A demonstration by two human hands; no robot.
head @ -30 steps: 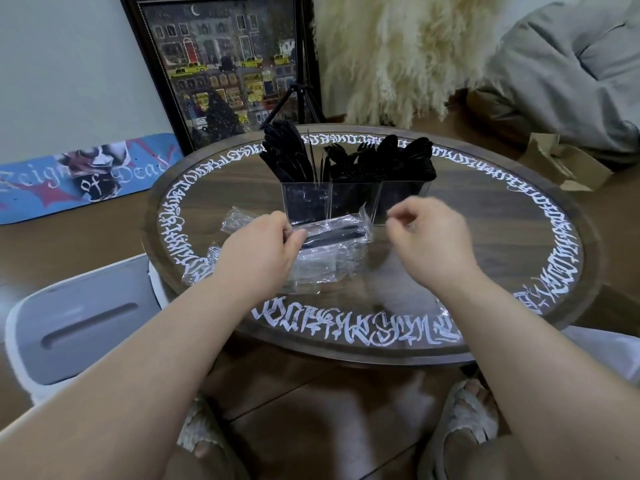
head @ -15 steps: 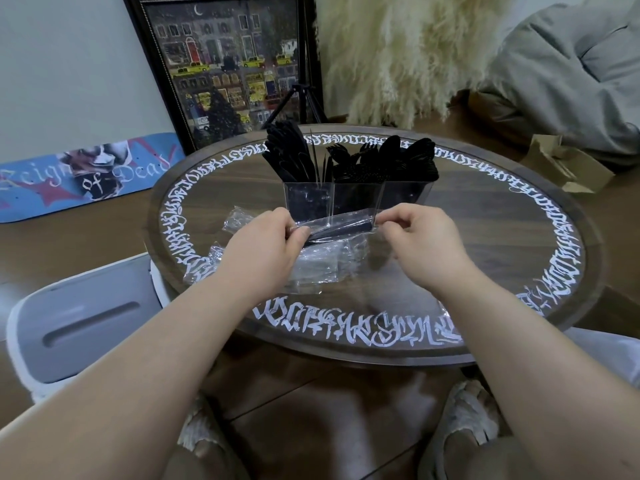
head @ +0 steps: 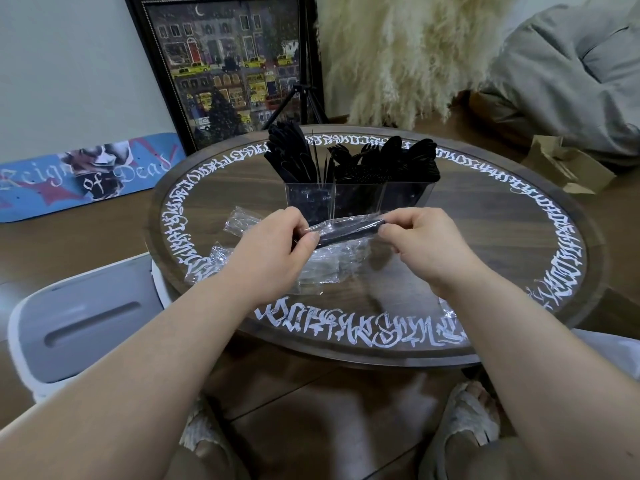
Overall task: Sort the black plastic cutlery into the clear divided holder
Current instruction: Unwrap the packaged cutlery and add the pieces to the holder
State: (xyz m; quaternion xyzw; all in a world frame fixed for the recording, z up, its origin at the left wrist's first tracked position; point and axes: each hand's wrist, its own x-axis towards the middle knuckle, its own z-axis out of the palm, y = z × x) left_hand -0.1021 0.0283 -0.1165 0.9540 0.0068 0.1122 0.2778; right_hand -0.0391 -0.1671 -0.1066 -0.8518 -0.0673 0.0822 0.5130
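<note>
- Centrally, a black cutlery piece in a clear wrapper (head: 346,230) is held above the round table (head: 485,237), just in front of the clear divided holder (head: 356,202).
- The left hand (head: 273,251) pinches one end of the wrapper; the right hand (head: 426,244) pinches the other.
- Black cutlery (head: 346,161) stands upright in the holder's compartments.
- Empty clear wrappers (head: 239,220) lie crumpled on the table under and left of the hands.
- White calligraphic lettering, not readable, rings the dark wood tabletop.
- On the wooden floor, a skateboard deck (head: 86,174) reads "Reign of Dead", beside a framed street painting (head: 221,71).
</note>
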